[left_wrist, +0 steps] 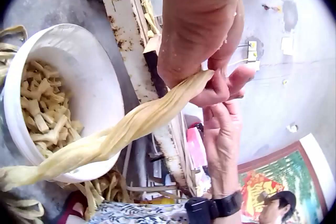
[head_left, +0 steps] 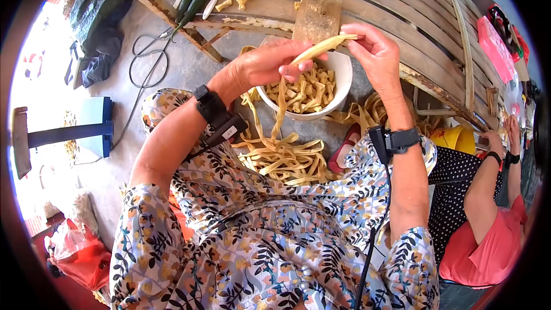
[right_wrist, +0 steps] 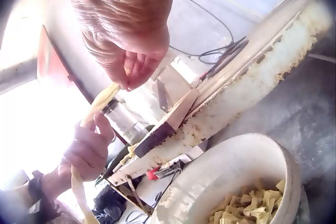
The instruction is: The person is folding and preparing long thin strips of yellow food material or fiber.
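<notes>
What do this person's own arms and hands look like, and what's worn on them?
Short floral sleeves in blue, orange and black on white. A black strap with a small black camera unit sits on each wrist; a black cable runs from the right one. The left hand and right hand are ungloved.
</notes>
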The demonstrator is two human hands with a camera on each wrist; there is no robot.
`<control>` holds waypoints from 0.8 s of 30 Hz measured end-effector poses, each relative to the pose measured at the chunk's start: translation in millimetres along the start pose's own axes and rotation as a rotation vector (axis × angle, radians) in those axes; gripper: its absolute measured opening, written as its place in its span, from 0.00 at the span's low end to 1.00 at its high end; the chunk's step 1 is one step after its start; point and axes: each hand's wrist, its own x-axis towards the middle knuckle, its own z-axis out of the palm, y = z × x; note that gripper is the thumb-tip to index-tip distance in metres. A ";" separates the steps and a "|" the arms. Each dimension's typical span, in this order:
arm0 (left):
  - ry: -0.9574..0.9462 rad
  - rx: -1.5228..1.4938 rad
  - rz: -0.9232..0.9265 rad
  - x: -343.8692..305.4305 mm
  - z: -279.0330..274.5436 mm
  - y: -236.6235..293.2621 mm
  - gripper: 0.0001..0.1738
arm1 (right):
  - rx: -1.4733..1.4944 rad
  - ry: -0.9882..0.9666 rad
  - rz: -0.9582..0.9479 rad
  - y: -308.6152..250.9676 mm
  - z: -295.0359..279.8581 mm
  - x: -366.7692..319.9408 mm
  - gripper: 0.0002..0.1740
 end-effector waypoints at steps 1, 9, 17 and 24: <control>-0.008 0.048 -0.011 1.8 -2.3 -2.4 0.11 | -0.016 -0.020 -0.043 2.0 -0.4 0.0 0.10; 0.381 0.796 0.369 9.4 -7.8 -7.2 0.04 | -0.038 -0.063 0.034 -2.9 -5.1 0.6 0.12; 0.483 1.679 0.828 24.8 -2.0 -33.8 0.07 | -0.181 -0.116 0.329 15.1 7.6 -2.9 0.11; 0.368 1.482 0.784 17.1 13.7 -36.8 0.07 | -0.301 -0.161 0.594 24.5 -0.5 -13.3 0.07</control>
